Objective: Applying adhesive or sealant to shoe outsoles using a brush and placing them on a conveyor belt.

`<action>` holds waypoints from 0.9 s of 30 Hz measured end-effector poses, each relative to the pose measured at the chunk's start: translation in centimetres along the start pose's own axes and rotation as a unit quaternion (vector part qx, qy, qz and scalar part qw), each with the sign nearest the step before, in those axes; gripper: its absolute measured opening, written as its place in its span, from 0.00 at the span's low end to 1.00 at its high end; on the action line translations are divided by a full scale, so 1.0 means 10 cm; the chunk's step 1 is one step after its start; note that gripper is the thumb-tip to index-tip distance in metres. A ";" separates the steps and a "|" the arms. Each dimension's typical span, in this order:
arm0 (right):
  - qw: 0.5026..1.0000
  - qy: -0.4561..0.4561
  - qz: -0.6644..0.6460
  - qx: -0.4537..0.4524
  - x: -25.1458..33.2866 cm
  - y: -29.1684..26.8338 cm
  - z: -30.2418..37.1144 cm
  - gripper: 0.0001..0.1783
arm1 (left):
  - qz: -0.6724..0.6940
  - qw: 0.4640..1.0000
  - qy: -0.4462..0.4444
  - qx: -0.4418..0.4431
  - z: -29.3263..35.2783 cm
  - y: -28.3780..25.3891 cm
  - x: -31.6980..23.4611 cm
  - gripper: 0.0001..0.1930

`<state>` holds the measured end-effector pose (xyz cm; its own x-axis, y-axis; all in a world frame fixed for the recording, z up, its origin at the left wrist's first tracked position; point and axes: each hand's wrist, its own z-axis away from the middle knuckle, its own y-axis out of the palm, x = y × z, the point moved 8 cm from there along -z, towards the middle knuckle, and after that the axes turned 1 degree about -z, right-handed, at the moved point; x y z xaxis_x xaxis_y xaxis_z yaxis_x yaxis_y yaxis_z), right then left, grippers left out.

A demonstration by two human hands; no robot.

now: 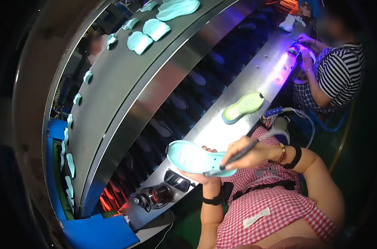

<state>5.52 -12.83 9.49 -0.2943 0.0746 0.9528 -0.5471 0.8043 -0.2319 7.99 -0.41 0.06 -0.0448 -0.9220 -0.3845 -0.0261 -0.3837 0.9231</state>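
Pale blue sole is up by the bench, left hand gripping it from below, right hand clutching a brush-like tool at its right end. Looks partway done, can't tell what's left; yellow-green sole lies beyond.

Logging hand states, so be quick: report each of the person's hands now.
Left hand: holding the pale blue sole from below.
Right hand: closed on a dark-handled tool.

You can read no lettering here: the white label on your red-and-white checked apron and the faint marks on the yellow-green sole are illegible.
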 end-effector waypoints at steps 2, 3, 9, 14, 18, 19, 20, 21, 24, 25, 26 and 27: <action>0.995 -0.052 -0.041 0.068 0.13 -0.01 0.01 0.09 | 0.017 0.999 0.042 0.004 -0.11 0.08 -0.08 0.42; 0.995 -0.050 -0.044 0.071 0.18 0.00 0.02 0.09 | 0.018 0.999 0.044 0.000 -0.05 0.11 -0.10 0.42; 0.995 -0.096 0.031 0.023 0.33 -0.04 0.07 0.10 | -0.028 0.997 0.074 0.021 -0.07 0.24 -0.29 0.41; 0.988 0.109 -0.088 -0.062 -0.06 -0.26 0.10 0.08 | 0.003 0.997 0.052 0.056 -0.13 0.35 -0.22 0.42; 0.994 -0.063 -0.058 0.065 0.26 -0.13 0.16 0.12 | -0.040 0.994 0.096 0.044 -0.19 0.40 -0.28 0.42; 0.994 -0.064 -0.059 0.068 0.23 -0.12 0.14 0.12 | -0.034 0.995 0.090 0.026 -0.18 0.39 -0.28 0.42; 0.996 0.024 -0.083 -0.012 0.02 -0.23 0.11 0.12 | -0.046 0.994 0.088 -0.051 -0.19 0.26 -0.28 0.46; 0.984 0.110 -0.102 -0.092 -0.15 -0.37 0.11 0.12 | -0.044 0.994 0.091 -0.051 -0.20 0.28 -0.29 0.46; 0.997 0.036 -0.063 0.005 -0.08 -0.20 0.13 0.12 | -0.088 0.989 0.114 -0.020 -0.16 0.41 -0.36 0.45; 0.999 -0.013 -0.038 0.036 0.04 -0.16 0.15 0.12 | -0.090 0.989 0.114 -0.024 -0.14 0.43 -0.36 0.45; 0.990 0.033 -0.123 0.062 0.03 -0.17 0.16 0.12 | -0.086 0.989 0.111 -0.037 -0.13 0.44 -0.36 0.45; 0.982 0.032 -0.185 0.001 0.00 -0.26 0.14 0.11 | -0.082 0.990 0.110 -0.045 -0.15 0.47 -0.35 0.45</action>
<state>5.89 -15.73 9.86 -0.0243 -0.1862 0.9822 -0.6086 0.7822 0.1333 9.55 0.91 5.70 0.1707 -0.8320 -0.5278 0.0737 -0.5234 0.8489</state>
